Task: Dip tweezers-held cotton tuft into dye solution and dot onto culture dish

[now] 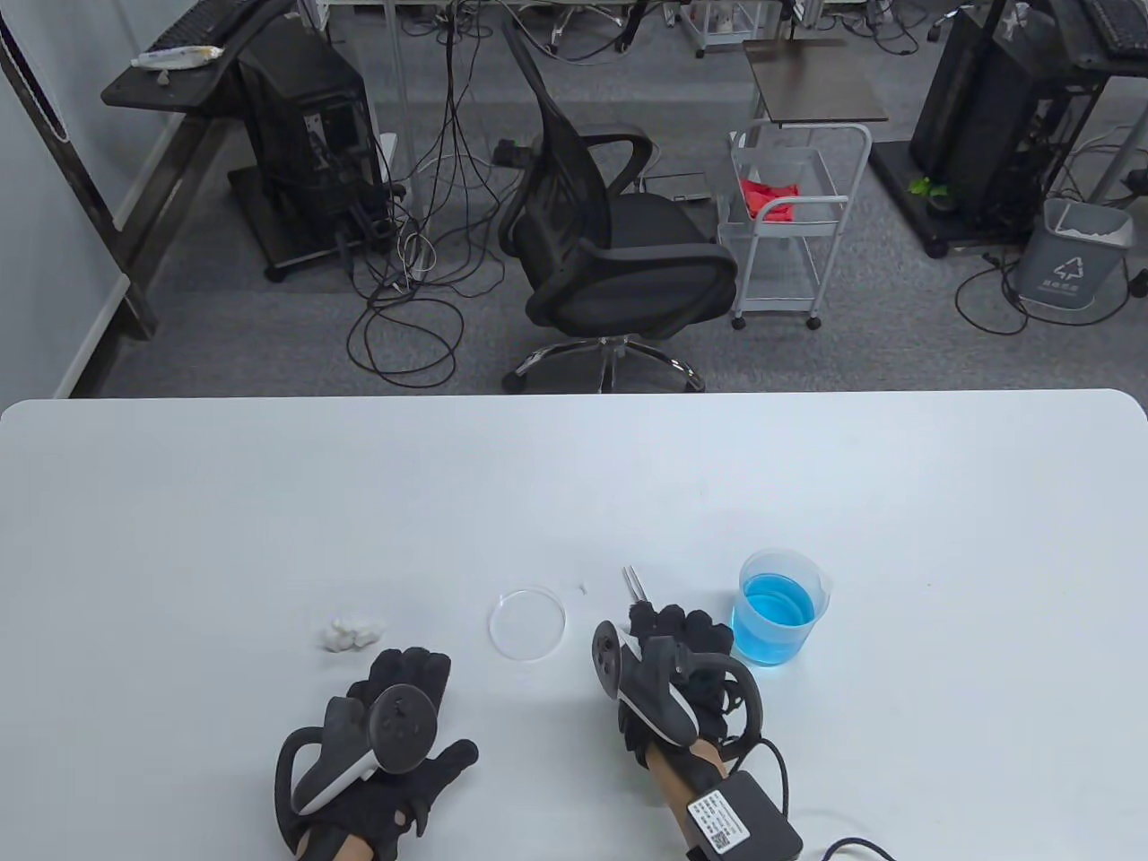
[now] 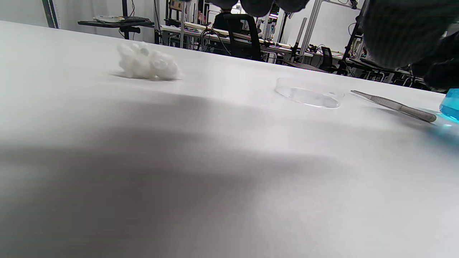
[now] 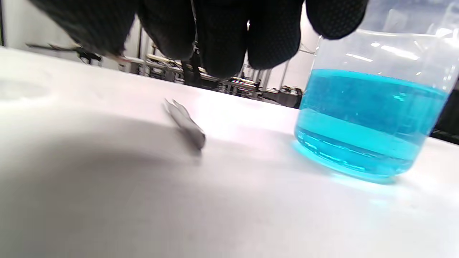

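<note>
Nearest the table camera, at about seven o'clock on the white counter (image 1: 179,502), the left hand (image 1: 395,735) lies flat, palm down, its fingers loosely spread and holding nothing. At about five o'clock the right hand (image 1: 682,664) hovers over the tweezers (image 1: 636,585), which lie on the counter with tips pointing toward twelve; the right wrist view shows its fingers (image 3: 222,32) hanging just above the metal, not closed on it, so the tool is not yet gripped. Just beside that hand, at three o'clock of it, stands the beaker of blue dye (image 1: 777,608), fairly full. Here is the main risk: a hasty reach or lift could knock the beaker and spill dye. The culture dish (image 1: 527,621) sits at nine o'clock of the tweezers, and the cotton wad (image 1: 348,631) lies farther left, well apart. Smooth tweezers may skid on pickup; carrying a soaked tuft past the right hand could also drip short of the dish.
</note>
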Available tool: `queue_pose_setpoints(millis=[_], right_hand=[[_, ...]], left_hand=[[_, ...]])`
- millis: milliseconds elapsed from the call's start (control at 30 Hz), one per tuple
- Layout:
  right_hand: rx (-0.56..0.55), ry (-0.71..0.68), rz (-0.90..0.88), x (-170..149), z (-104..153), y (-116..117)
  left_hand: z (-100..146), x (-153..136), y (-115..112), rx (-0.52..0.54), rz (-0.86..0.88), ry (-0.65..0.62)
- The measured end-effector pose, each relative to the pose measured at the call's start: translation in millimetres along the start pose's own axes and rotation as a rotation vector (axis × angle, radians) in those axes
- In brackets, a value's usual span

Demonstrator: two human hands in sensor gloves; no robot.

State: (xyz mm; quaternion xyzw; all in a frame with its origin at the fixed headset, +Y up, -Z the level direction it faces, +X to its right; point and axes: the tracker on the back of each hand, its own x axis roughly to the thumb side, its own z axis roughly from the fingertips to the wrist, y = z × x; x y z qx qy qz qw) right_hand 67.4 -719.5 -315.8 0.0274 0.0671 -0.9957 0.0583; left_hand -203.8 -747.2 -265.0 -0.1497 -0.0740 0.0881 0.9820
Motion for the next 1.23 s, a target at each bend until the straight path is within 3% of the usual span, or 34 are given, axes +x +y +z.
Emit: queue_pose_setpoints(millis=[233, 500, 700, 1233], right_hand=[[0.017, -0.111, -0.128, -17.6, 38.2, -23.8], [0.019, -0.197, -0.245, -21.4, 65.8, -29.9], [0.021, -0.209, -0.331, -20.8, 69.2, -17.1], [0.016, -0.172, -0.285, -33.1, 70.4, -2.1]], left_hand=[[4.5, 1.5, 5.9, 0.052, 0.001, -0.020], [23.3, 7.8, 10.7, 0.099, -0.038, -0.054], [29.8, 3.2, 1.7, 0.123, -0.046, -0.039], [31.3, 3.2, -8.2, 0.079, -0.080, -0.011]])
